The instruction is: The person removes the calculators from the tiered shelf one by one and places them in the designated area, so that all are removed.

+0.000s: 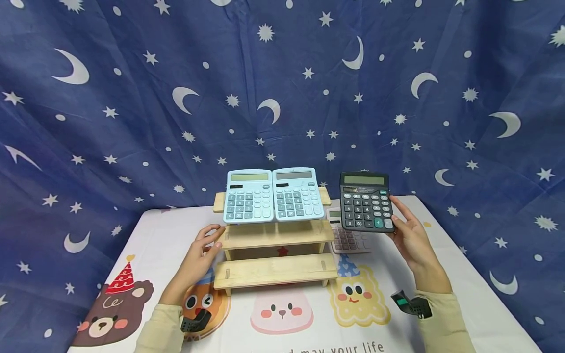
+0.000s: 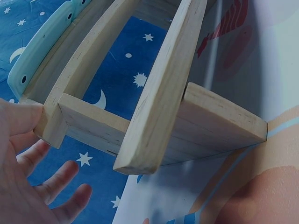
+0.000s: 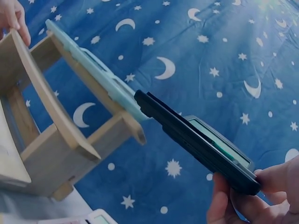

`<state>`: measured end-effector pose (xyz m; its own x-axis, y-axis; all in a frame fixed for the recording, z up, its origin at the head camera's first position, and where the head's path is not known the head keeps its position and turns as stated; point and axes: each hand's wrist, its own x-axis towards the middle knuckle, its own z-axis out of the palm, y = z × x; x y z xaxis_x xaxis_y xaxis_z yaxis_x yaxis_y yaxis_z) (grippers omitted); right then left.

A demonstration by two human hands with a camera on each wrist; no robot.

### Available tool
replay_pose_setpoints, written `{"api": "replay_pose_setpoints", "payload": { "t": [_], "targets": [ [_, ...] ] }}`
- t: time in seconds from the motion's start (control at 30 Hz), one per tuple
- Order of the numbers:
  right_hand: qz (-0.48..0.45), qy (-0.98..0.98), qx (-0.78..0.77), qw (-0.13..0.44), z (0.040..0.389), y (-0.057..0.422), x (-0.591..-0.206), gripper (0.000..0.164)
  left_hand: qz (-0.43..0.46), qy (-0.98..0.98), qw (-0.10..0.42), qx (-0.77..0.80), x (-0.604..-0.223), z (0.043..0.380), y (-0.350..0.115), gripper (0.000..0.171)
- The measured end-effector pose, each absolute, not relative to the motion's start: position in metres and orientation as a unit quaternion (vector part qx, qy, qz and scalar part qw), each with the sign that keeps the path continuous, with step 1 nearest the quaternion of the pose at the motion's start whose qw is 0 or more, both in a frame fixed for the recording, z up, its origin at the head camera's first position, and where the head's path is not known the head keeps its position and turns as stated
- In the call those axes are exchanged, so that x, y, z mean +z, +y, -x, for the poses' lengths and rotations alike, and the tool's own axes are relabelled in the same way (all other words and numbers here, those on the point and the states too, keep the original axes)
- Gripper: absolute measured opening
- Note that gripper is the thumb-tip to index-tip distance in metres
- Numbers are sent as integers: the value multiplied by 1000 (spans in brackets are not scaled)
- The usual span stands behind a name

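My right hand (image 1: 412, 240) holds a black calculator (image 1: 366, 201) by its right edge, raised with keys and display facing me. In the right wrist view, the thumb and fingers pinch the calculator (image 3: 196, 140) at its near end. Two light blue calculators (image 1: 248, 196) lean side by side on the top step of a three-step wooden rack (image 1: 275, 272). At the rack's left end is my left hand (image 1: 196, 257), fingers loosely spread. The left wrist view shows that hand (image 2: 28, 172) touching the end of the middle step (image 2: 52, 121).
A pale pink calculator (image 1: 350, 241) lies on the table right of the rack, partly hidden behind the black one. A white cloth with cartoon figures (image 1: 282, 314) covers the table. Behind hangs a dark blue curtain (image 1: 282, 117) with moons and stars.
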<state>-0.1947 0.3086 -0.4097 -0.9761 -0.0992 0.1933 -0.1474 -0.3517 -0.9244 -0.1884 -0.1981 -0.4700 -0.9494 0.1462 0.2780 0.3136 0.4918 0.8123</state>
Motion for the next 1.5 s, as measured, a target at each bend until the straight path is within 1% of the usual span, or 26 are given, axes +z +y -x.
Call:
{"api": "replay_pose_setpoints", "payload": {
  "t": [0.47, 0.9, 1.23, 1.5],
  "targets": [
    [-53, -574, 817, 19, 206, 325, -428, 61, 133, -860, 86, -485, -472, 190, -199, 43],
    [57, -600, 797, 29, 215, 341, -445, 56, 134, -860, 84, -484, -470, 189, -198, 44],
    [120, -579, 806, 39, 222, 352, -460, 53, 134, -863, 88, -480, -472, 190, -198, 44],
    [186, -583, 789, 55, 227, 361, -472, 51, 133, -861, 87, -484, -472, 190, -198, 44]
  ]
}}
